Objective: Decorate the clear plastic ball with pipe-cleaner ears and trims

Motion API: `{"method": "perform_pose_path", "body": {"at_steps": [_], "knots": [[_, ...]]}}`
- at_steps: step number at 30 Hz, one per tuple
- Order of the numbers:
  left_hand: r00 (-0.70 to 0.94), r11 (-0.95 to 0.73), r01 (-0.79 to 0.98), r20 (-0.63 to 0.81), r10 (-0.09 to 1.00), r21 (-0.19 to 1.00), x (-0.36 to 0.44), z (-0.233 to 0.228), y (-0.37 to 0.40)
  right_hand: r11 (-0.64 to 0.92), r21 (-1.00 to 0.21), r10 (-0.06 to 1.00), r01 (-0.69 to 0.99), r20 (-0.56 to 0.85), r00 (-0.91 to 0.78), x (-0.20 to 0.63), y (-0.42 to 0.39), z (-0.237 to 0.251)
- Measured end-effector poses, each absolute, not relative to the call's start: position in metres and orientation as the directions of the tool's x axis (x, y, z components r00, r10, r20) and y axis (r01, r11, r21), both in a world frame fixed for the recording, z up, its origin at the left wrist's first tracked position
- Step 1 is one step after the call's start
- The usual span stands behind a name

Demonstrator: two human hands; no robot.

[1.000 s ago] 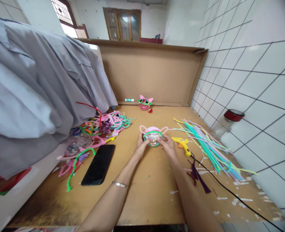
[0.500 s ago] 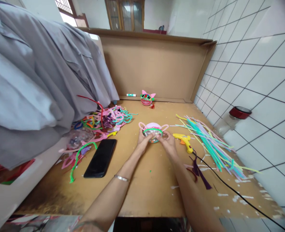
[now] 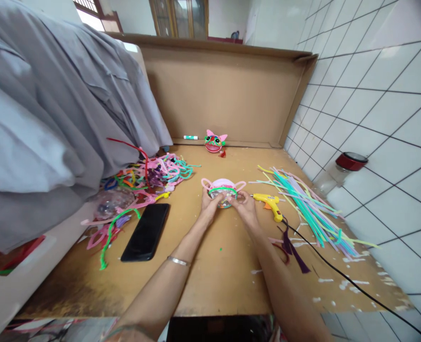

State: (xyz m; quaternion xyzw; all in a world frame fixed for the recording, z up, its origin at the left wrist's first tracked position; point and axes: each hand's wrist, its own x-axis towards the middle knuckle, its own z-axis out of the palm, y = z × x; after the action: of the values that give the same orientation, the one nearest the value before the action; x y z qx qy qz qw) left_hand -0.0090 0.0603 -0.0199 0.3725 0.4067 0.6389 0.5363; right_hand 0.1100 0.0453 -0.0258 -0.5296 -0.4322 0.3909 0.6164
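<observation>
Both my hands hold a small round craft piece [image 3: 223, 184] over the middle of the table. It has a pale pink top, two pink pipe-cleaner loops like ears, a green band and a clear, shiny lower part. My left hand [image 3: 209, 203] grips its left side, thumb on the front. On the right side my right hand [image 3: 243, 205] holds it the same way. A yellow hot glue gun [image 3: 270, 203] lies just right of my right hand. At the back stands a finished-looking animal head [image 3: 214, 141] with pink ears, a red mouth and a red tassel.
Left are a tangled heap of pipe cleaners [image 3: 157, 173] and a black phone [image 3: 146, 232]. Right lie straight pipe cleaners [image 3: 303, 204], a purple tassel [image 3: 296, 251], the glue gun's black cord [image 3: 339, 273] and a red-lidded jar [image 3: 349, 164]. A marker [image 3: 190, 137] lies by the cardboard wall [image 3: 224, 90].
The whole view has shifted slightly. My hands keep nearly the same grip on the craft piece, and nothing else has visibly moved.
</observation>
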Motion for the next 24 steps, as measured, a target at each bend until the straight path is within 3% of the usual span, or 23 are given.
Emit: {"method": "perform_pose_path", "body": {"at_steps": [15,24], "knots": [[-0.167,-0.071,-0.345,0.013,0.986,0.936,-0.0123,-0.0256,0.0683,0.103,-0.993,0.948,-0.063,0.078,0.309,0.117,0.0413,-0.0186],[-0.11,-0.059,-0.324,0.024,0.994,0.944,-0.0157,-0.0226,0.068,0.036,-0.964,0.931,-0.264,-0.064,0.36,0.1133,0.0412,-0.0185]]}}
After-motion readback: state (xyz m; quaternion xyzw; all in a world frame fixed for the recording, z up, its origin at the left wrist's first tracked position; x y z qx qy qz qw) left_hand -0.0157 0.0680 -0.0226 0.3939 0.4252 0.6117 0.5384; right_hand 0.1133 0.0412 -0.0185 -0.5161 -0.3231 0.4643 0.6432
